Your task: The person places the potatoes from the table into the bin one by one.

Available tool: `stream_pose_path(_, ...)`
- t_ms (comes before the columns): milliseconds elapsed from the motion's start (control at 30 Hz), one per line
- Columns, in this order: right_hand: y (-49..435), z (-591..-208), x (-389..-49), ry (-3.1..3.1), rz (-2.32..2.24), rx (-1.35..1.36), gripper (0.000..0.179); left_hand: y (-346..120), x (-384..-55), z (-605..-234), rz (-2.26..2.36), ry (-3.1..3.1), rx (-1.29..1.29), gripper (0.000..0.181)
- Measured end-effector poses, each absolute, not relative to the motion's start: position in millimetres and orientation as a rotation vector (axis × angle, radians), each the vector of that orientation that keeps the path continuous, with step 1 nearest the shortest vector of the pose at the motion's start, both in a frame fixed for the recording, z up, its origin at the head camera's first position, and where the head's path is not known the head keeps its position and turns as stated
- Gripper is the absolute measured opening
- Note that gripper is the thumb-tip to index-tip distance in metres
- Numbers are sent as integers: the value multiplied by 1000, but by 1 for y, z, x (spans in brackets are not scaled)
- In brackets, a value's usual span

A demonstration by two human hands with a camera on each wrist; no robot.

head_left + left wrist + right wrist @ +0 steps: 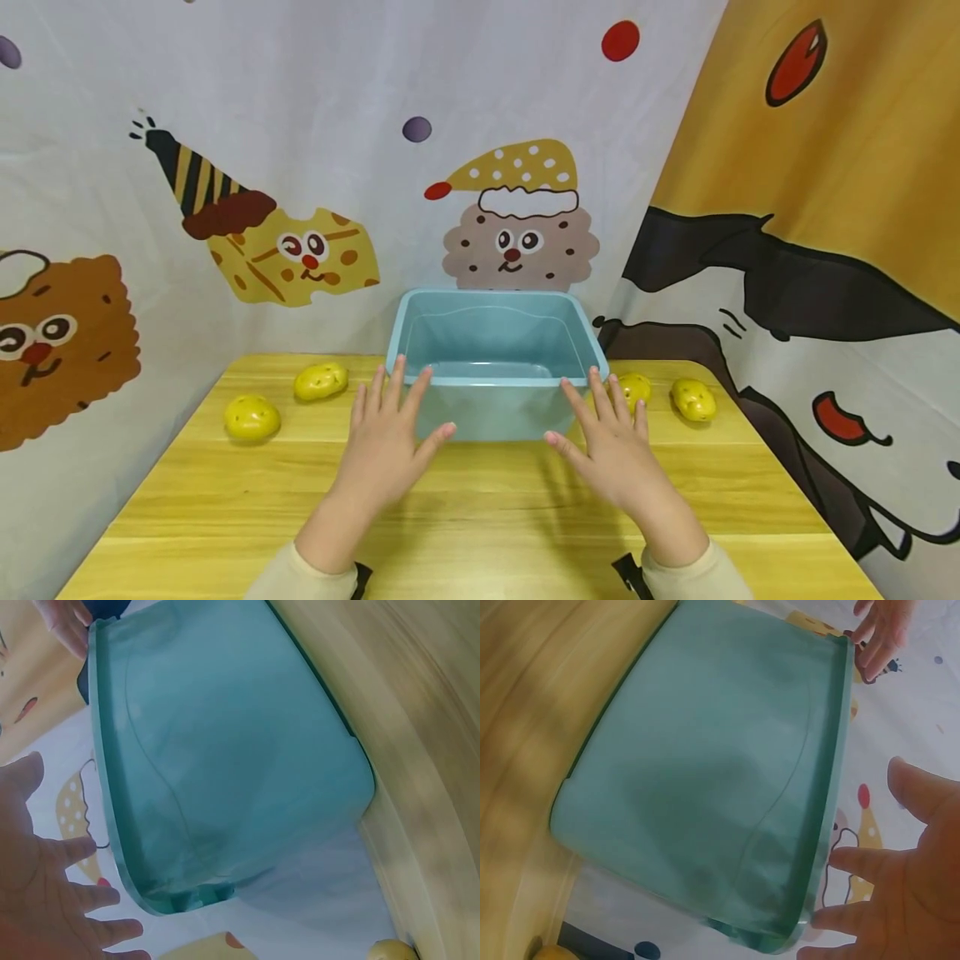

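A light blue plastic bin [487, 412] stands upright at the far side of the wooden table, with its inside bare. My left hand [386, 446], palm down with fingers spread, hovers before the bin's near left corner. Mirroring it, my right hand [617, 454] is spread before the near right corner. Neither hand holds anything. In the left wrist view the bin's front wall [232, 750] fills the middle, the straight fingers beside its rim. The right wrist view shows the same wall [697, 765], the right fingertips close to the rim.
Two yellow potatoes [252, 418] [321, 382] lie left of the bin. Two more potatoes [633, 392] [693, 400] lie to its right, one partly behind my right fingers. A cartoon-printed cloth [337, 83] hangs behind the wooden table [480, 517].
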State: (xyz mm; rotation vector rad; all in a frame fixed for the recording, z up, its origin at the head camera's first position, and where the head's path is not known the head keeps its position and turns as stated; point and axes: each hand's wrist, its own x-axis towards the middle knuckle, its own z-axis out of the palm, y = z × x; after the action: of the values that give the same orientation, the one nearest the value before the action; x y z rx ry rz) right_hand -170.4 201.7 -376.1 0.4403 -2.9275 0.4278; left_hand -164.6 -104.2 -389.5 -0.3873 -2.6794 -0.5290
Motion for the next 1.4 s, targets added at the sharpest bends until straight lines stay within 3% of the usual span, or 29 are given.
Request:
stream_pose_path(467,203,-379,-183,-2875,462,451,71,-115,-178,-393,-551,-2651,-388,74)
stream_pose_path(1400,217,-384,-207,-2807,542,403,71,-123,-204,-400,-717,-2611,-352,72)
